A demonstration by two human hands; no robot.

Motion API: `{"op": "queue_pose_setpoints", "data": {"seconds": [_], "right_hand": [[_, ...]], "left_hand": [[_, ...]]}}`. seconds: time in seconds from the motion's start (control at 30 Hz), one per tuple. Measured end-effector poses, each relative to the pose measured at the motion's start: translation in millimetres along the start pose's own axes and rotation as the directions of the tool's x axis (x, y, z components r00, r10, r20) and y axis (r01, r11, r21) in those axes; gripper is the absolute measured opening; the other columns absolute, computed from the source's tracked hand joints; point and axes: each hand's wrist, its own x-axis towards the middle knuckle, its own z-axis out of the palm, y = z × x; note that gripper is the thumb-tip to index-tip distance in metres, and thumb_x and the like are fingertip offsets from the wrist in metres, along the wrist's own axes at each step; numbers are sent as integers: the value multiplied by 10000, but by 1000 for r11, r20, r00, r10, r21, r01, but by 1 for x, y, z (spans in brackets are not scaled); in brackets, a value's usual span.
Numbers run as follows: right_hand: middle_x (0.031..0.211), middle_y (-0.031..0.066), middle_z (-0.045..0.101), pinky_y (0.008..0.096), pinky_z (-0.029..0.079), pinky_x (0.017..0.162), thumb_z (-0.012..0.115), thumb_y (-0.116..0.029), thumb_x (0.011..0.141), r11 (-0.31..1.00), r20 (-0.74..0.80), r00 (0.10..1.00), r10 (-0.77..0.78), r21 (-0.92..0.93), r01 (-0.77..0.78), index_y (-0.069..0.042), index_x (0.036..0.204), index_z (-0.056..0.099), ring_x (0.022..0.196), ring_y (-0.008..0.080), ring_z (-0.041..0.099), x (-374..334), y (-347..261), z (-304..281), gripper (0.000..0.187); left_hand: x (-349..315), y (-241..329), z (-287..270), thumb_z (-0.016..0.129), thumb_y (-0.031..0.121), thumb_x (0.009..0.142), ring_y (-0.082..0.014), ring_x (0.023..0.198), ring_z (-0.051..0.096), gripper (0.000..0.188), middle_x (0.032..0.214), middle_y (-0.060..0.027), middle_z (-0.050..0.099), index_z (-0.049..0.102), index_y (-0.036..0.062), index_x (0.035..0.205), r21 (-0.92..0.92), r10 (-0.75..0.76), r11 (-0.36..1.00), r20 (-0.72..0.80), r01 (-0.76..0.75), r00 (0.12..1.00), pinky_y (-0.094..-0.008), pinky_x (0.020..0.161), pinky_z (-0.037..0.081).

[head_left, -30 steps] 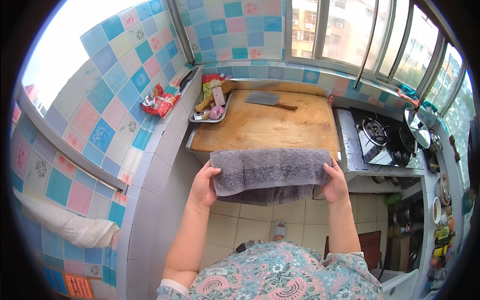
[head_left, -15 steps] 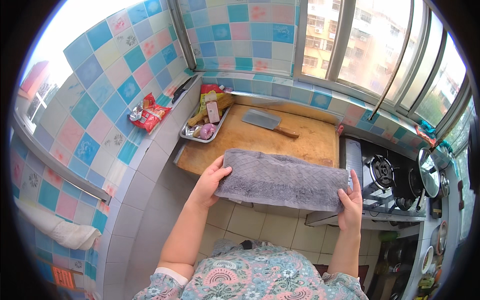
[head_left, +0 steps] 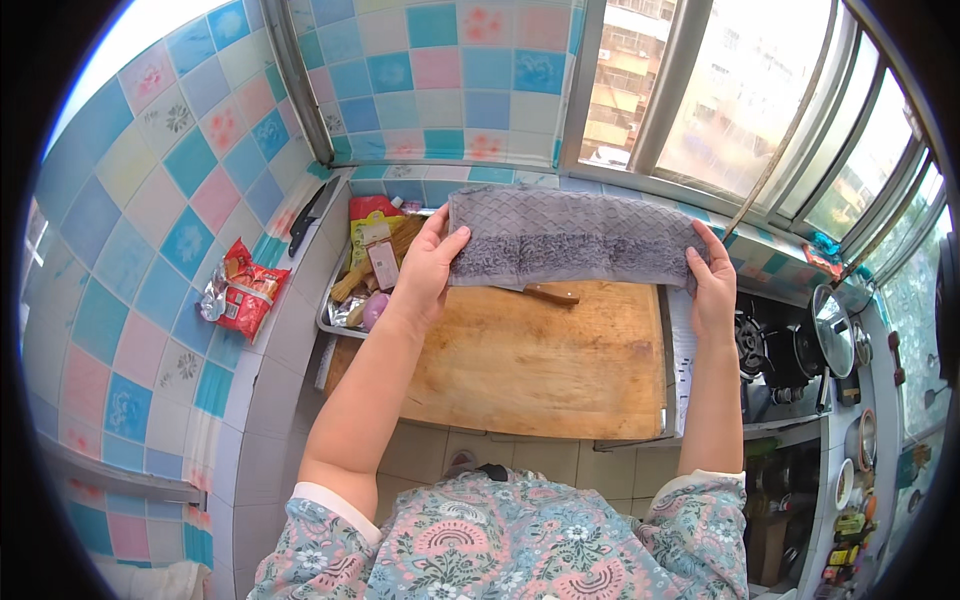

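Observation:
A folded grey towel (head_left: 575, 245) is stretched level between my two hands, above the far part of a wooden cutting board (head_left: 530, 365). My left hand (head_left: 428, 262) grips its left end, thumb on the near face. At the other end, my right hand (head_left: 712, 272) pinches the towel's right edge between thumb and fingers. Under the towel lies a cleaver; only its wooden handle (head_left: 552, 293) and a sliver of blade show, the rest being covered. Left of the board, beside my left forearm, stands a metal tray (head_left: 330, 318) with a purple onion (head_left: 376, 310) and several packets.
A red snack packet (head_left: 250, 297) and a black-handled knife (head_left: 312, 215) lie on the tiled ledge at left. Right of the board is a gas stove (head_left: 752, 345) with a pan under a glass lid (head_left: 832, 328). Sliding windows (head_left: 730, 100) line the far right wall.
Both hands have carried the towel up and away from me, from the board's near edge to over its far part. It now covers most of the cleaver. The view has shifted too.

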Motion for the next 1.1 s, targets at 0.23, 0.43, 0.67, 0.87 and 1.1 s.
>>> {"op": "queue_pose_setpoints", "data": {"seconds": [0.23, 0.43, 0.67, 0.87, 1.1], "right_hand": [[1175, 79, 574, 247, 416, 899, 554, 5, 857, 913, -186, 936, 298, -230, -336, -1, 1207, 564, 1034, 129, 541, -55, 123, -43, 349], [1123, 94, 615, 269, 439, 885, 596, 4, 816, 724, -276, 826, 492, -398, -564, -25, 1215, 571, 1045, 161, 553, -115, 220, -78, 401], [1202, 145, 566, 309, 435, 927, 594, 1, 807, 711, -138, 884, 446, -545, -444, -2, 1169, 581, 1102, 236, 549, -143, 228, -101, 363], [1353, 174, 387, 388, 395, 985, 634, -51, 777, 448, -102, 809, 578, -790, -419, -4, 1207, 535, 1178, 315, 468, -131, 180, -73, 443], [1474, 184, 206, 457, 181, 1106, 634, -310, 813, 198, 301, 917, 261, -947, 255, -33, 1363, 363, 1373, 329, 171, -107, 193, -49, 673]], "left_hand": [[3, -113, -78, 509, 8, 890, -105, 894, 548, 598, 1091, -92, 593, 269, 102, 1430, 437, -214, 872, -67, 222, 974, -246, 812, 440], [-35, -205, -136, 528, 80, 881, -188, 786, 579, 387, 1002, -132, 644, 521, 113, 1267, 777, -283, 601, -11, 186, 959, -296, 752, 464], [-59, -186, -122, 526, 95, 883, -330, 955, 599, 349, 1093, -190, 616, 543, 97, 1231, 896, -291, 415, -36, 160, 956, -359, 825, 471], [-56, -186, -112, 568, 107, 837, -351, 1003, 563, 339, 1175, -182, 544, 569, 94, 1175, 994, -239, 103, -11, 37, 971, -400, 817, 476], [-46, -183, -71, 641, 285, 801, -351, 1326, 242, 573, 1437, -165, 263, 446, 101, 1308, 949, -204, -164, 233, -268, 951, -442, 1047, 293]]}}
